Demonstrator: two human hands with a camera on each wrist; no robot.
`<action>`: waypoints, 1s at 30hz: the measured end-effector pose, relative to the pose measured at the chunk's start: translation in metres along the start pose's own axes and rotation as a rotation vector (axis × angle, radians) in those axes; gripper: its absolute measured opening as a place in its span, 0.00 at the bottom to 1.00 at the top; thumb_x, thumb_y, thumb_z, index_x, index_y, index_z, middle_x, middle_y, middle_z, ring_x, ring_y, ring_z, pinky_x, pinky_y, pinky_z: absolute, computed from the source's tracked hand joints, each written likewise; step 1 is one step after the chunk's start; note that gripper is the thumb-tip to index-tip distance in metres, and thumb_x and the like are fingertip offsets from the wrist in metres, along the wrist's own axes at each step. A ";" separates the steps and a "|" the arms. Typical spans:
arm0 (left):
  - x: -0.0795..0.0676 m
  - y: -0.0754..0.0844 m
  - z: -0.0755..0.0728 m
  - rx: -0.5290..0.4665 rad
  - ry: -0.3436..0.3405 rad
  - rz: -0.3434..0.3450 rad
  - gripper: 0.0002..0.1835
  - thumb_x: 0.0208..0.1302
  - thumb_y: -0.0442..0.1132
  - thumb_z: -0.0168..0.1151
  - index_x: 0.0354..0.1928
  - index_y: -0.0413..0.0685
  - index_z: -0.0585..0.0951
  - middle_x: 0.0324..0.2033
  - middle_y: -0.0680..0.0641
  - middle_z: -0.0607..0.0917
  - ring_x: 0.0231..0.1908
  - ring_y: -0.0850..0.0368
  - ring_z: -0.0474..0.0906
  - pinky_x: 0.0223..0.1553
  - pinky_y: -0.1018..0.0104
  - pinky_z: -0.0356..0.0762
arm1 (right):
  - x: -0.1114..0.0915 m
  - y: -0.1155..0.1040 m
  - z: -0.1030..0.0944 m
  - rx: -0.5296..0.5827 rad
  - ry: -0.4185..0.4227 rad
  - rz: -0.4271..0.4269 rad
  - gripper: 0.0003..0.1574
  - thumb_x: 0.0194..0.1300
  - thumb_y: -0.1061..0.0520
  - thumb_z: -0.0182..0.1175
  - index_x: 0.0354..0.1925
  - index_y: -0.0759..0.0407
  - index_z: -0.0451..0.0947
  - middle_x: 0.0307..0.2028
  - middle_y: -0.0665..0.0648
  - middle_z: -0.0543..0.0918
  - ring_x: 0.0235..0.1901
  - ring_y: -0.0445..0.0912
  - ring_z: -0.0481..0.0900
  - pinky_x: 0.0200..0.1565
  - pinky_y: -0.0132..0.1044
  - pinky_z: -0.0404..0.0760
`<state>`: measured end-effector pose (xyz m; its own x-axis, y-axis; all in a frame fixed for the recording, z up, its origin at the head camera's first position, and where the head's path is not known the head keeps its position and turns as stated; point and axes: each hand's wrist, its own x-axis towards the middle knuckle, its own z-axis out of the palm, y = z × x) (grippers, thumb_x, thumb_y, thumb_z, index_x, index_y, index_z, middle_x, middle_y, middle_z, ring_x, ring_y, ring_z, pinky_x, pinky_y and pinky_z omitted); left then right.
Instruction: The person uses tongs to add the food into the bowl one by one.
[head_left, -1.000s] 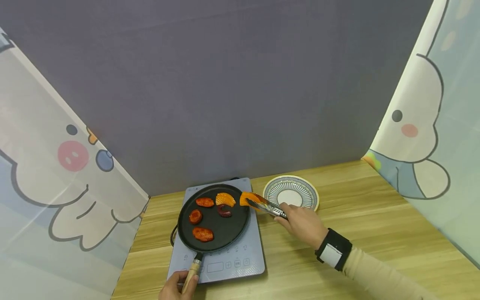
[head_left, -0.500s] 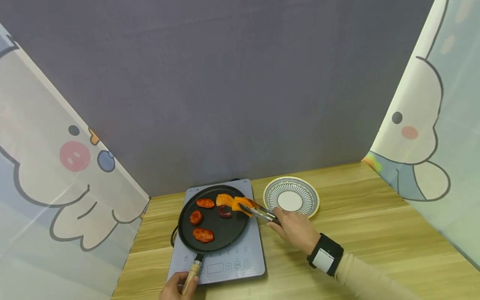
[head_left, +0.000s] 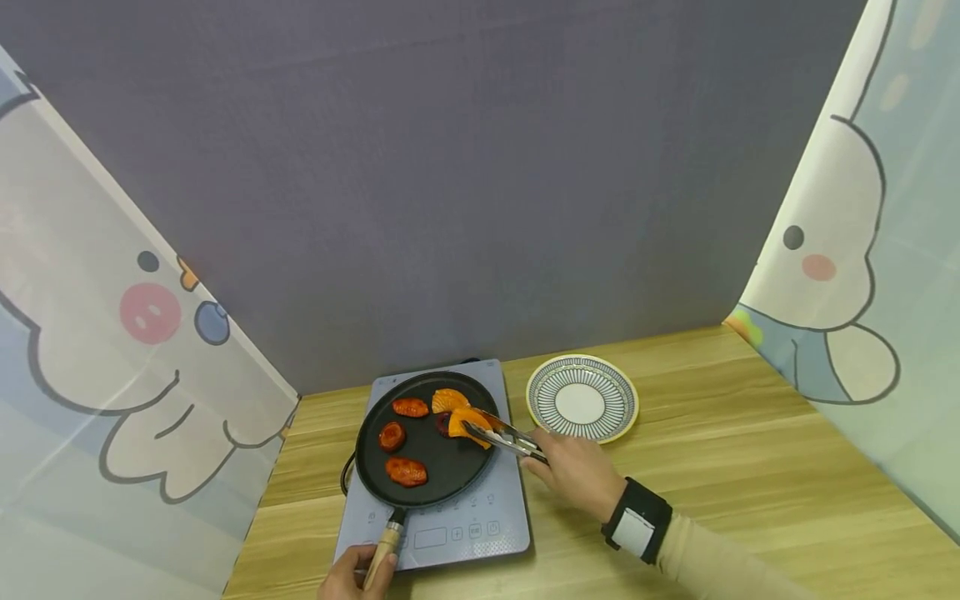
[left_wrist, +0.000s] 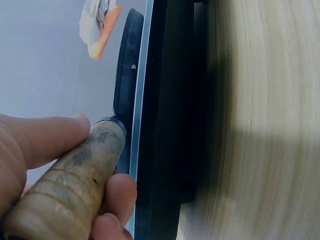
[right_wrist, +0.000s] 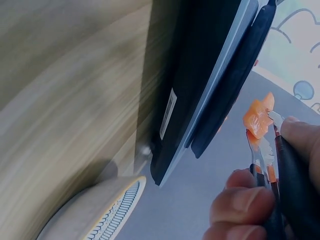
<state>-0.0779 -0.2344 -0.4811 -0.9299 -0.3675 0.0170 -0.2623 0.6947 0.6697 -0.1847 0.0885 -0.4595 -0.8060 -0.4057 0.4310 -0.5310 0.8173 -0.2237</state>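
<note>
My left hand [head_left: 355, 575] grips the wooden handle [left_wrist: 75, 185] of a round black frying pan [head_left: 442, 475], thumb on one side and fingers curled on the other. My right hand [head_left: 577, 473] holds metal tongs with dark grips [right_wrist: 292, 175], squeezed around an orange slice of food [right_wrist: 258, 120]. In the head view that slice is over the right part of the pan; whether it touches the surface I cannot tell. Behind it lie another orange slice [head_left: 448, 400] and a dark red curled piece [head_left: 443, 423], partly hidden. Two reddish-brown wing-shaped pieces [head_left: 407, 472] and a round piece [head_left: 392, 436] lie on the left.
Under the pan is a flat grey induction cooker [head_left: 465, 546] with touch buttons along its front. A patterned plate [head_left: 618, 400] stands to the right on the wooden table [head_left: 720, 433]. A grey backdrop [head_left: 465, 208] rises behind, with cartoon-printed sheets at both sides.
My right hand has moved left and toward me, carrying the orange slice in the tongs from the pan's right edge inward. My left hand stays on the handle.
</note>
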 end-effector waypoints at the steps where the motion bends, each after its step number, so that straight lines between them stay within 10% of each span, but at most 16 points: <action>1: 0.000 0.000 0.000 0.004 -0.005 -0.003 0.18 0.46 0.49 0.68 0.33 0.42 0.80 0.22 0.50 0.81 0.20 0.62 0.72 0.20 0.63 0.71 | 0.000 -0.001 0.000 0.005 -0.001 -0.003 0.21 0.57 0.39 0.58 0.40 0.51 0.72 0.20 0.45 0.74 0.17 0.37 0.68 0.16 0.36 0.68; 30: -0.002 0.003 0.002 -0.024 0.044 0.025 0.15 0.45 0.45 0.68 0.32 0.43 0.80 0.21 0.51 0.80 0.19 0.63 0.72 0.19 0.64 0.71 | -0.002 -0.017 0.016 0.002 -0.029 -0.010 0.21 0.57 0.38 0.56 0.37 0.52 0.70 0.21 0.46 0.71 0.16 0.39 0.65 0.13 0.34 0.63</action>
<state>-0.0771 -0.2302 -0.4800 -0.9237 -0.3773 0.0660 -0.2324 0.6892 0.6863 -0.1787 0.0686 -0.4708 -0.8077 -0.4255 0.4081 -0.5397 0.8122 -0.2214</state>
